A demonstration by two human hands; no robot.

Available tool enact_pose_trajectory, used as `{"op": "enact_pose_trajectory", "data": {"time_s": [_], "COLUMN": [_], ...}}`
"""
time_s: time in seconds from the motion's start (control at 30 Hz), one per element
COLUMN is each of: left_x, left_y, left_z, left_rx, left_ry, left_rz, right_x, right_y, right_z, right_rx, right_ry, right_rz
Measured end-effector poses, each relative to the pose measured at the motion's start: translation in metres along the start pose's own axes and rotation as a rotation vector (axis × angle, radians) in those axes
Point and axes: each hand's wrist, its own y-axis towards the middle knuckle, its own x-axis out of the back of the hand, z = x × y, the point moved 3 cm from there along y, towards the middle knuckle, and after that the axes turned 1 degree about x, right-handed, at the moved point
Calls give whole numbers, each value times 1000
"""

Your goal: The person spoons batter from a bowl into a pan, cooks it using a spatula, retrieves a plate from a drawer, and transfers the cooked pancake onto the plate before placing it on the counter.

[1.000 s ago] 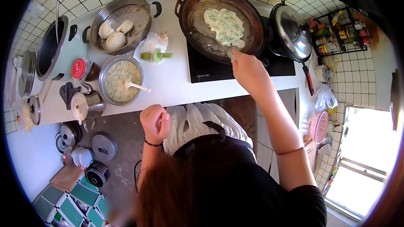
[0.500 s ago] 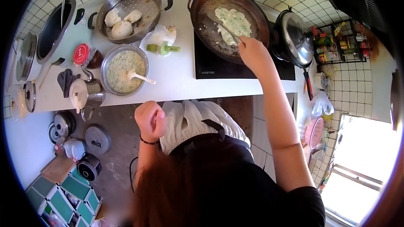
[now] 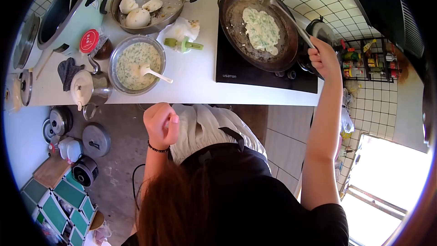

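Note:
My right hand [image 3: 325,58] is wrapped round the handle end of a metal spatula [image 3: 292,22]. The spatula's blade is over the far rim of a dark, worn frying pan [image 3: 234,11]. In the pan lies a pale pancake [image 3: 261,32] flecked with green, flat and uneven at the edges, apart from the blade. My left hand [image 3: 160,123] is curled in a loose fist in front of my waist, below the counter edge, and nothing shows in it. Nearest to it on the counter is a metal bowl [image 3: 112,66] of green-flecked batter, with a white spoon [image 3: 157,74] standing in it.
The pan sits on a black induction cooker [image 3: 255,78]. Left of it are a green oil brush [image 3: 184,44], a steamer pot [image 3: 176,12] with several white pieces, a red-lidded jar [image 3: 89,41] and a metal kettle [image 3: 98,90]. A lidded pot [image 3: 324,32] stands at the right.
My right hand has moved right with the spatula, whose blade has gone from the pancake to the pan's far rim. The view has shifted slightly. My left hand stays in a fist.

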Motion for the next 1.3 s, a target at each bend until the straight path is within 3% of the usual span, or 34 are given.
{"op": "enact_pose_trajectory", "data": {"time_s": [0.1,0.2,0.3,0.33,0.43,1.0,1.3], "left_x": [-2,-5,-9,-11,-19,-64,-85], "left_y": [3,6,9,10,13,7,0], "left_z": [2,2,-1,-2,-5,-39,-60], "left_rx": [-14,-18,-30,-35,-40,-50,-40], "left_ry": [1,3,3,4,-3,88,151], "left_rz": [15,27,40,49,74,60,-2], "right_x": [25,57,86,99,122,130,145], "right_y": [-18,-30,-50,-52,-60,-25,29], "right_z": [-2,-6,-14,-20,-32,-47,-47], "right_rx": [148,424,504,451,558,540,701], "right_ry": [-200,-713,-1023,-1034,-1212,-1247,-1241], "right_rz": [-27,-151,-303,-360,-424,-228,-181]}}
